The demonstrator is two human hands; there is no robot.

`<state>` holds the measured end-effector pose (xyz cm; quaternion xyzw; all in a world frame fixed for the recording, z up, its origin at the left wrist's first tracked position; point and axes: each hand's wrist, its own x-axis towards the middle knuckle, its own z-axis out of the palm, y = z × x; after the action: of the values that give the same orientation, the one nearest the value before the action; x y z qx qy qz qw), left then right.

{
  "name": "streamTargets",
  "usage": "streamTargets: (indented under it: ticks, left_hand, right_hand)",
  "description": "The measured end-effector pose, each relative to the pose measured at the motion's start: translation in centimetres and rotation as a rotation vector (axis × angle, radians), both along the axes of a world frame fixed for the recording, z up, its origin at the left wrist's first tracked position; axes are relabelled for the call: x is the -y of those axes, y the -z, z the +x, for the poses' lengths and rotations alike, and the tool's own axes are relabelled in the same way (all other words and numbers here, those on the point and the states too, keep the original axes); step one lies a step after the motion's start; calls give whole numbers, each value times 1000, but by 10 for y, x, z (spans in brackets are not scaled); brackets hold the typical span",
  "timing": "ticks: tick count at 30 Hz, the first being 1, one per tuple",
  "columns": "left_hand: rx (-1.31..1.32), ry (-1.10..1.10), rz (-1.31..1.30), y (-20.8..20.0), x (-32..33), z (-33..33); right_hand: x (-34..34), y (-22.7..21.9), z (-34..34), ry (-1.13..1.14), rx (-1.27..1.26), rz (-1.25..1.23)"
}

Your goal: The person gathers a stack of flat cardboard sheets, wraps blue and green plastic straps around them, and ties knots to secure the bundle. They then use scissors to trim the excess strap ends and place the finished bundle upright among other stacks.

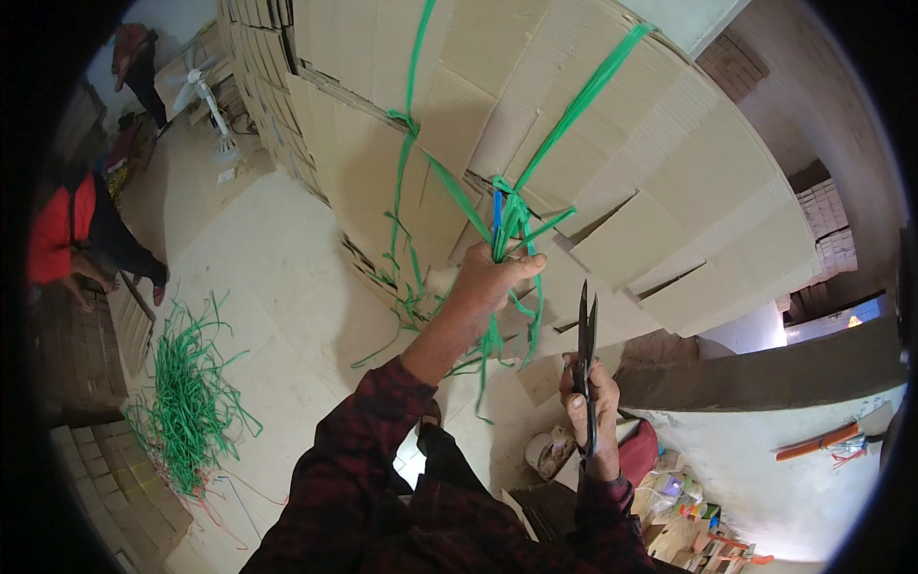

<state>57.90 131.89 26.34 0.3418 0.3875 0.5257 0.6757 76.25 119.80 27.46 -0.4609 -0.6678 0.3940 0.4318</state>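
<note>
A tall stack of flattened cardboard [660, 191] stands in front of me, bound with green plastic strapping [583, 100]. My left hand [488, 277] is closed round a bunch of green straps [507, 230] where they meet at the stack's face. A narrow blue strip [497, 209] shows among them. Loose strap ends dangle below this fist. In my right hand [595, 411] is a pair of dark scissors [586, 349], held upright with the blades slightly parted. They point up toward the cardboard, apart from the straps.
A tangled heap of green strapping [196, 383] lies on the floor at left. Beyond it are a person in red [72, 230], another person [139, 62] and a white fan [206, 100]. At right, a low wall [765, 383] bears an orange-handled tool [818, 443].
</note>
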Motion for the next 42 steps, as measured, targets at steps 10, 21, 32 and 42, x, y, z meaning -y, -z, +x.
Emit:
streamTargets:
  ticks: [10, 21, 32, 42]
  left_hand:
    - [423, 173, -122, 11, 20, -51]
    - [229, 104, -76, 5, 49, -117]
    - [376, 103, -6, 16, 49, -121]
    - [594, -222, 15, 43, 55, -181]
  right_hand:
    - [-31, -19, 11, -80, 103, -196]
    - [-101, -4, -30, -351, 96, -295]
    - [-120, -1, -51, -329, 95, -291]
    - [-128, 23, -104, -549, 66, -345]
